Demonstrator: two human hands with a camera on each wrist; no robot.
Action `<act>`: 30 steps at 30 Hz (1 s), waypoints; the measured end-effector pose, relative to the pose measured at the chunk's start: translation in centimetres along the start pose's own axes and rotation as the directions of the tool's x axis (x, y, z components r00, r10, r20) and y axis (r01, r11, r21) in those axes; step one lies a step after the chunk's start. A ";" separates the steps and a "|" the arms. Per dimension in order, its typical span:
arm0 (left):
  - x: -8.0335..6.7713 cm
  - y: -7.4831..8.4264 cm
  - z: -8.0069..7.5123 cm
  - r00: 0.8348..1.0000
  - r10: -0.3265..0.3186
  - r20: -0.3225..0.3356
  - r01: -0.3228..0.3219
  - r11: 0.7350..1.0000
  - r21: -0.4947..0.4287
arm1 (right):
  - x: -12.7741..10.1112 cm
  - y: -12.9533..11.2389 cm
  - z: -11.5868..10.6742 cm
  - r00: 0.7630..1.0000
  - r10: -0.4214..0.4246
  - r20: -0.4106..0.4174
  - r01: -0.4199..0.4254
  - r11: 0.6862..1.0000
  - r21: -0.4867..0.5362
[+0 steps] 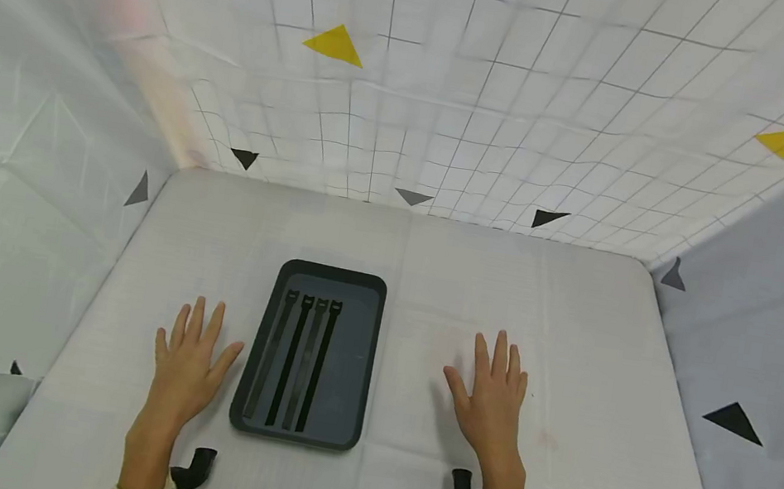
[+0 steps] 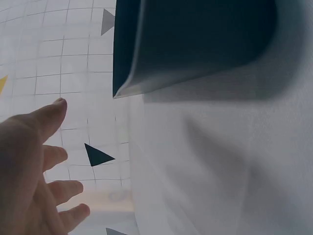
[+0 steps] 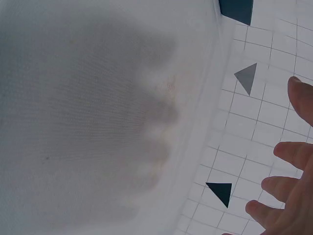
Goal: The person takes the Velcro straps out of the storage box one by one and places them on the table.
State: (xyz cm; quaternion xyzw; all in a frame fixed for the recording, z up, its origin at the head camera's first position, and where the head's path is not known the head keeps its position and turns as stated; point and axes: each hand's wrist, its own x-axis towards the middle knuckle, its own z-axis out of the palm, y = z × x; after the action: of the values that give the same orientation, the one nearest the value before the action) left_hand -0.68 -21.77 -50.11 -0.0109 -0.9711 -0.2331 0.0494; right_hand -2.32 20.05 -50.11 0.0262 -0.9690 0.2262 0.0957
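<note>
Both hands lie flat, fingers spread — left hand (image 1: 189, 362) beside the black tray (image 1: 347, 405), right hand (image 1: 492, 405) well apart; reach the cable ties (image 1: 293, 360) squarely, I'd say.

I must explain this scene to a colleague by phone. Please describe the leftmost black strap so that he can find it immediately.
On the white table, between the left hand and the right hand, lies a dark rectangular tray. In its left half four thin black straps lie side by side. The leftmost strap is nearest the left hand and slants most, its lower end leaning outward toward the tray's left rim.
</note>
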 end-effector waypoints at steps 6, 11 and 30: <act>0.0 -0.2 0.1 1.000 0.004 -0.004 -0.004 1.000 -0.025 | -0.2 0.1 0.2 1.000 0.001 -0.001 -0.001 1.000 0.005; 0.1 -0.2 0.3 1.000 0.016 -0.009 -0.017 0.996 -0.089 | -0.3 0.2 0.4 1.000 -0.004 -0.009 0.004 1.000 0.022; 0.0 -0.1 3.0 0.989 -0.104 0.105 0.136 0.918 -0.372 | 0.5 -1.2 -0.1 0.982 0.022 -0.185 0.030 0.962 0.271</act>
State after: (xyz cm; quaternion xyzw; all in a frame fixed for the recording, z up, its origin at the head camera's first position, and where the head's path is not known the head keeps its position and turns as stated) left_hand -0.98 -20.48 -52.76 0.0295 -0.9080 -0.4178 -0.0083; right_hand -2.66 19.03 -49.43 0.0199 -0.9154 0.3586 0.1818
